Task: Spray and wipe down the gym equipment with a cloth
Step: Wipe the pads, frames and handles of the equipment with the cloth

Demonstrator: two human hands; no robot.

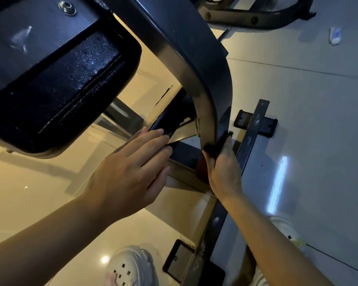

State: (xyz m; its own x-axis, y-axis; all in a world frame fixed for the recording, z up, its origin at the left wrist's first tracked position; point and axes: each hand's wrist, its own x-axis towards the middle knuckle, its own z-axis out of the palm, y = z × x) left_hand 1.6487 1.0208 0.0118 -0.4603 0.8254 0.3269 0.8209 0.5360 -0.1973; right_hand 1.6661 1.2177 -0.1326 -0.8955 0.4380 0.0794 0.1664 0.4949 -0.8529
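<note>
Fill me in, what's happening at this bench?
A person is crouched over a gym bench, wiping its frame. The right hand presses a dark cloth against the lower end of the curved black support, fingers curled round it. The left hand lies flat, fingers straight, on a black crossbar beside it. A small white object that may be the spray bottle lies on the tiled floor further off, out of both hands.
</note>
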